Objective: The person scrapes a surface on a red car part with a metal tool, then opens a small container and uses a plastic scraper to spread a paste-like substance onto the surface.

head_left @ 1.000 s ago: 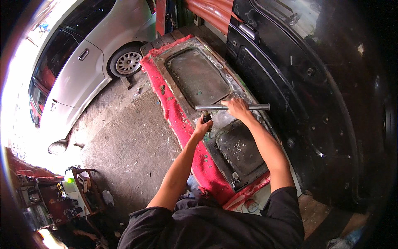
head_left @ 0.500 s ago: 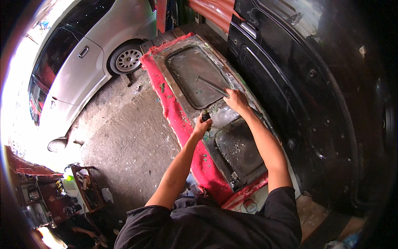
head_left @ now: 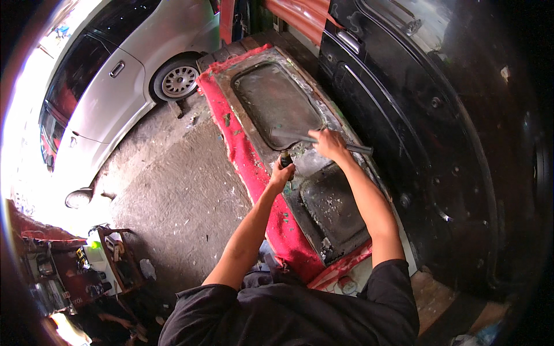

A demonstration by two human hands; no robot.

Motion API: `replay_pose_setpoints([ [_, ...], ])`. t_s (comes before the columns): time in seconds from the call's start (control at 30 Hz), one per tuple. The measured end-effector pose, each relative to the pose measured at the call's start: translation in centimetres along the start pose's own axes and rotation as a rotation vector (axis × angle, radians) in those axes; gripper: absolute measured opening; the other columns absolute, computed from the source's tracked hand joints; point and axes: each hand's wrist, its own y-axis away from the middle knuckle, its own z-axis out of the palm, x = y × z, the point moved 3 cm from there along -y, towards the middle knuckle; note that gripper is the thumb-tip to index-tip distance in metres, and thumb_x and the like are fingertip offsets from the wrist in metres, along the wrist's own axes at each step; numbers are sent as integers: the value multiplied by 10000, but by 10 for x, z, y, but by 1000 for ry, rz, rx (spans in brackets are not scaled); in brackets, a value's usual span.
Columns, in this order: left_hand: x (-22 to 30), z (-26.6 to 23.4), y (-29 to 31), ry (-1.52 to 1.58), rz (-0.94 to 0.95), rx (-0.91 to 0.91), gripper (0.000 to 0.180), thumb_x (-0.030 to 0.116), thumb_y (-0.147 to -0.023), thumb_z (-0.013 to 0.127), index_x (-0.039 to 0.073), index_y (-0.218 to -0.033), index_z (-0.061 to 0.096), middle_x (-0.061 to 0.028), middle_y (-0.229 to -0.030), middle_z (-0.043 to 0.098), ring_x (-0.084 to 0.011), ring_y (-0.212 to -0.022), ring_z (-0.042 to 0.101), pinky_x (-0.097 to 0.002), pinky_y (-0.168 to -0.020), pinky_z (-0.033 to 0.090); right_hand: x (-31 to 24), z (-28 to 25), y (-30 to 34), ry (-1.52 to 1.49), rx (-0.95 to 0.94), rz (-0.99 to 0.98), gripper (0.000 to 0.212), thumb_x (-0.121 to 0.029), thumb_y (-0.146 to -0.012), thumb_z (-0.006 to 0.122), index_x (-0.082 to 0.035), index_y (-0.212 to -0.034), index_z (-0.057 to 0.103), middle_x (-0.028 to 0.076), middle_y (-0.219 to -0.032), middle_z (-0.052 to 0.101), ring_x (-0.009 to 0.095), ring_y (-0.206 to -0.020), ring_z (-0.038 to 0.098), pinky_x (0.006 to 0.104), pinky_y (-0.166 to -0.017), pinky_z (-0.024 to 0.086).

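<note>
Metal panel (head_left: 306,164), ctr, on red cloth (head_left: 242,144); wooden box (head_left: 108,254), lower L, w/ small items (head_left: 116,245); bar (head_left: 358,148), R hand (head_left: 330,144) fingers wrapped round it, end nearer than ½ sec ago to L hand (head_left: 281,172), fingers curled round dark handle (head_left: 285,158).

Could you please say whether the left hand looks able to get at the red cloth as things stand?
Probably yes: the red cloth lies exposed close to the left hand, with nothing visible between them, though a dark-handled tool occupies its grip and might need setting down.

The metal bar (head_left: 360,149) looks smooth, the cloth (head_left: 243,154) fuzzy.
</note>
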Motion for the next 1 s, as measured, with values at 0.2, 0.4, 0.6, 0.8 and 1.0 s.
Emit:
replay_pose_setpoints([
  [0.2, 3, 4, 3, -16, -37, -25, 210, 12, -820, 608, 113, -915, 451, 17, -696, 489, -92, -562, 456, -267, -486, 382, 13, 16, 4, 104, 73, -85, 265, -196, -800, 698, -110, -1048, 662, 196, -826, 693, 399, -785, 681, 480, -707, 555],
  [0.4, -5, 1, -3, 3, -58, -31, 205, 17, -811, 623, 105, -905, 463, 16, -697, 482, -99, -566, 458, -275, -491, 389, 16, 11, 0, -97, 203, 108, 195, -136, -821, 653, -143, -1014, 681, 196, -808, 691, 388, -777, 689, 491, -701, 555],
  [0.6, -23, 9, 14, 126, -107, 23, 221, 2, -774, 622, 103, -896, 468, 15, -695, 484, -101, -575, 456, -273, -507, 387, 12, 21, 4, 29, 82, -32, 240, -164, -800, 679, -124, -1037, 675, 220, -859, 687, 407, -827, 677, 497, -718, 544],
  [0.8, -14, 22, 11, -38, -34, -8, 205, 9, -794, 623, 105, -905, 480, 12, -697, 506, -109, -580, 487, -276, -502, 394, 6, 8, 19, -71, 85, 177, 289, -201, -810, 709, -102, -1078, 668, 204, -890, 694, 382, -835, 682, 472, -718, 545],
  [1.0, 8, 12, 1, 16, -5, 23, 201, 0, -832, 612, 105, -929, 472, 16, -713, 505, -100, -573, 471, -262, -495, 378, 19, 22, 37, -68, 98, 141, 377, -192, -790, 690, -146, -1163, 665, 195, -900, 698, 379, -829, 685, 464, -719, 549],
])
